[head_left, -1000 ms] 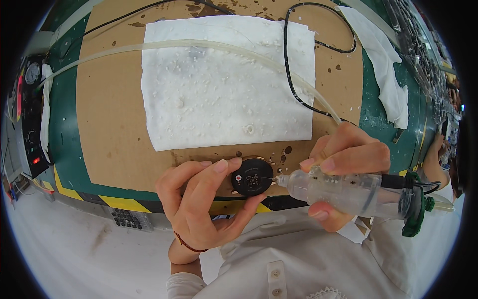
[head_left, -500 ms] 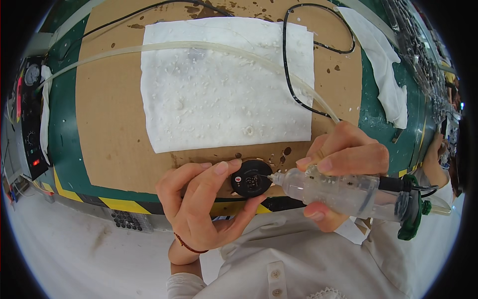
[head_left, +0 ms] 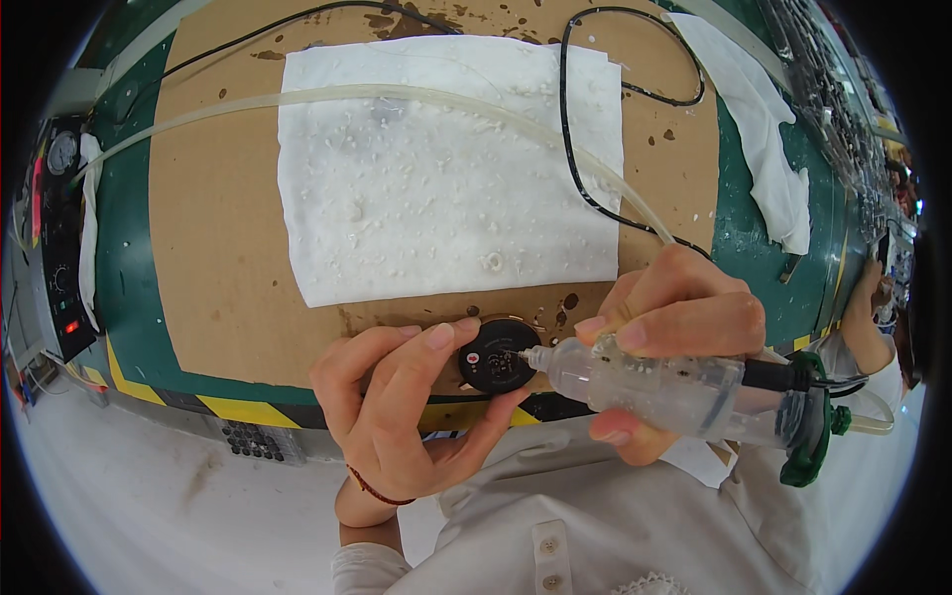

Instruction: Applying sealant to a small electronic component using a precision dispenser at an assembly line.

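Disc [head_left: 496,359], round, black, with red-and-white mark and pale central specks; lower centre of frame, edge pinched by left hand [head_left: 392,412]. Clear syringe [head_left: 656,385], gripped by right hand [head_left: 699,315]; its nozzle shifted slightly left since earlier, now overlapping the disc's right part.

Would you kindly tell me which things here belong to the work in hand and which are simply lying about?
Apparently in use:
Round black disc, held by the left hand
Clear syringe, gripped by the right hand, tip at the disc
Pale tube, running from the left toward the right hand

Apparently lying about:
Speckled white sheet on the cardboard
White cloth at right
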Demonstrator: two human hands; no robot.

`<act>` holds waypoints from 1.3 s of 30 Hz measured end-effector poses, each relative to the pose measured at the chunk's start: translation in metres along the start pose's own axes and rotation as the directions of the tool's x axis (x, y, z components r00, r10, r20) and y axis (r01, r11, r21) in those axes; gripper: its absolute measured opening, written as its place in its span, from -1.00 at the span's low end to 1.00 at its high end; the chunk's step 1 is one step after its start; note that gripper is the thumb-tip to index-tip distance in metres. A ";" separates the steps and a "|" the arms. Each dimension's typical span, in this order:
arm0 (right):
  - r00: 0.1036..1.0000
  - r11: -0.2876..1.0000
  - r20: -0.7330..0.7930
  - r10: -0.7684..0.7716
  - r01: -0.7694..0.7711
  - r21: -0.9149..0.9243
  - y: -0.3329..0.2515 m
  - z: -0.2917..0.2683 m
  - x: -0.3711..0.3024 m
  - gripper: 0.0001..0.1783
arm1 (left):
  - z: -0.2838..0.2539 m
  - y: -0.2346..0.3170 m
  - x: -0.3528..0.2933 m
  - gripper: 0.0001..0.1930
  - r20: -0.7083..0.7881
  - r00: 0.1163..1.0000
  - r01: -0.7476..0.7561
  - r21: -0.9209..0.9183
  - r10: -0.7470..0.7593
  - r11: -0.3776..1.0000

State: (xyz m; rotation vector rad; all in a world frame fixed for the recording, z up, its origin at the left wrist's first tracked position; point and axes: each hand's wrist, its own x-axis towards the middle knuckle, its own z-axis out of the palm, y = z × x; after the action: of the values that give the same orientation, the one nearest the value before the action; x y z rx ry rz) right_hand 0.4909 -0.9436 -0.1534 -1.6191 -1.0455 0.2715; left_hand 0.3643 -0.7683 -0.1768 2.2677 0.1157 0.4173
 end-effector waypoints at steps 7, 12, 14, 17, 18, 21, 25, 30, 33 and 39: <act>1.000 1.000 -0.017 0.000 0.001 0.023 0.000 0.002 -0.002 -0.33 | 0.000 -0.001 0.001 -0.34 -0.004 0.999 -0.044 0.013 0.045 0.999; 1.000 0.999 0.002 0.021 -0.021 0.035 -0.002 0.001 0.001 -0.33 | 0.000 -0.001 0.003 -0.34 0.005 0.999 -0.049 0.025 0.048 0.999; 1.000 0.999 0.005 0.029 -0.029 0.041 -0.003 0.002 0.000 -0.33 | 0.000 -0.002 0.002 -0.34 -0.003 0.998 -0.062 0.031 0.063 0.998; 0.998 0.996 0.027 0.061 -0.063 0.064 -0.005 0.002 0.000 -0.36 | 0.000 -0.002 0.002 -0.34 -0.011 0.998 -0.068 0.029 0.068 0.997; 0.998 0.996 0.029 0.056 -0.058 0.071 -0.004 0.002 0.000 -0.36 | 0.000 -0.001 0.002 -0.34 -0.010 0.998 -0.068 0.030 0.068 0.997; 0.998 0.996 0.045 0.052 -0.055 0.074 -0.004 0.001 0.001 -0.37 | 0.001 -0.002 0.002 -0.35 -0.021 0.997 -0.077 0.035 0.078 0.996; 0.998 0.997 0.028 0.049 -0.051 0.063 -0.004 0.002 0.000 -0.36 | 0.001 -0.001 0.003 -0.35 -0.017 0.997 -0.070 0.041 0.071 0.997; 0.999 1.000 -0.032 0.013 -0.012 0.026 -0.001 0.003 -0.003 -0.36 | -0.004 0.000 0.000 -0.30 0.043 0.997 -0.060 0.050 0.058 0.997; 0.999 1.000 -0.044 0.016 -0.016 0.006 -0.002 0.000 -0.003 -0.37 | -0.002 0.000 0.001 -0.28 0.048 0.997 -0.061 0.046 0.059 0.997; 1.000 1.000 -0.003 0.008 -0.008 -0.004 -0.002 -0.006 -0.003 -0.37 | 0.001 0.000 0.001 -0.35 -0.012 0.999 -0.047 0.033 0.047 0.998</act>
State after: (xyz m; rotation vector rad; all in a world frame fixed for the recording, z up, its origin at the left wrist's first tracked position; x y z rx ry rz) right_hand 0.4919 -0.9498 -0.1509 -1.6271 -1.0383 0.2716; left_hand 0.3656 -0.7688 -0.1767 2.3043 0.0768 0.4581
